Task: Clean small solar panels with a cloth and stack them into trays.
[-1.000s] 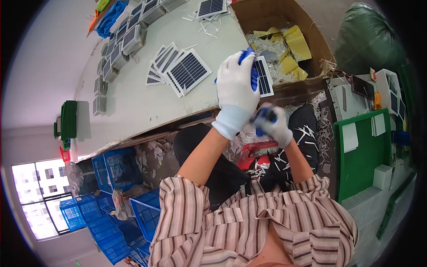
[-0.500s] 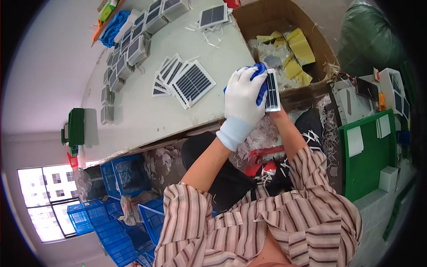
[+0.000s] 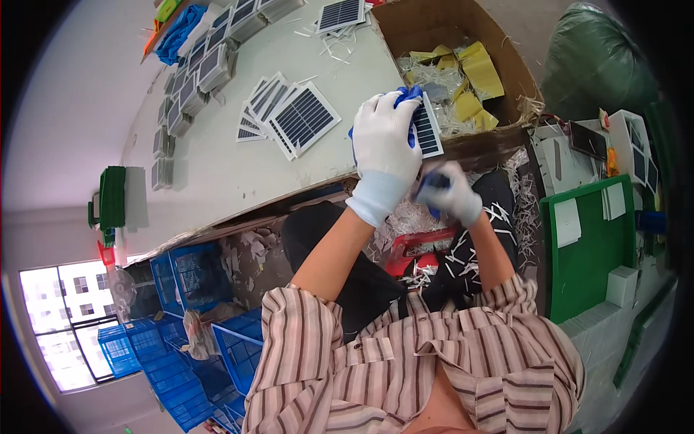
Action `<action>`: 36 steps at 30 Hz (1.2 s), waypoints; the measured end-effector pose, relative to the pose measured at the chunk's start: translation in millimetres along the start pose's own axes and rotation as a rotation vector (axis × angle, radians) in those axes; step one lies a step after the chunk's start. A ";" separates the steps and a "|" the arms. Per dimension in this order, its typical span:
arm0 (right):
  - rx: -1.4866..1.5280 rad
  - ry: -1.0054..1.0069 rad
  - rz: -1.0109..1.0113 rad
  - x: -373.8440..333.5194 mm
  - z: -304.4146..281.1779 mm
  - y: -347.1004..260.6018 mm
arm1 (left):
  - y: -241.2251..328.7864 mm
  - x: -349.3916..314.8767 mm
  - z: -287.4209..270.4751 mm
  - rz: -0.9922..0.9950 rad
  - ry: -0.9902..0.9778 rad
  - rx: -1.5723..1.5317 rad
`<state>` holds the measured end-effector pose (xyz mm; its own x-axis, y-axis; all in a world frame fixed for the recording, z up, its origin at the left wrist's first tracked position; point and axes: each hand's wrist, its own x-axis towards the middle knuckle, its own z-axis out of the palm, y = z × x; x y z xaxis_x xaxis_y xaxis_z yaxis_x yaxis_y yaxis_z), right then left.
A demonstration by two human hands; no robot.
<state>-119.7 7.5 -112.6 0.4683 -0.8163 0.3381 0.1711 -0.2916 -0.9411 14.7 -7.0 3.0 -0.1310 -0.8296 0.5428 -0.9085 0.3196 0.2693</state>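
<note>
My left hand (image 3: 387, 134), in a white glove with blue grip coating, closes on a small solar panel (image 3: 429, 130) at the table's right edge. The panel is dark with pale lines and a white border; the glove hides part of it. Below it, over my lap, my right hand (image 3: 452, 195) wears the same kind of glove. Motion smears its fingers, and I cannot see whether anything is in them. Several loose solar panels (image 3: 303, 119) lie fanned out on the table to the left of my left hand.
Stacks of panels (image 3: 189, 95) line the white table's (image 3: 253, 170) far left side. A cardboard box (image 3: 419, 29) with plastic scraps and yellow pieces stands at its right. Further right are a green tray (image 3: 589, 249) and a green sack (image 3: 596, 61). Blue crates (image 3: 170, 369) stand lower left.
My right hand has come away from the panel, down toward my lap, and its glove now shows. My left hand still grips the panel. The whole view has shifted slightly.
</note>
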 end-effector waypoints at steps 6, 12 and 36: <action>0.286 0.577 0.197 -8.9 34.0 0.1 | -0.3 -1.4 1.6 -0.067 -0.006 0.105; 0.786 0.658 0.129 75.0 43.6 54.7 | 3.1 1.8 0.4 -0.039 -0.058 0.154; 0.365 0.549 0.240 -16.6 38.0 -6.7 | 7.9 0.8 0.7 -0.053 0.040 0.135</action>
<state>-95.7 42.0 -111.8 0.0402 -0.9990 -0.0196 0.4432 0.0354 -0.8957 7.1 -5.5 5.0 -0.0677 -0.8239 0.5627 -0.9590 0.2092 0.1909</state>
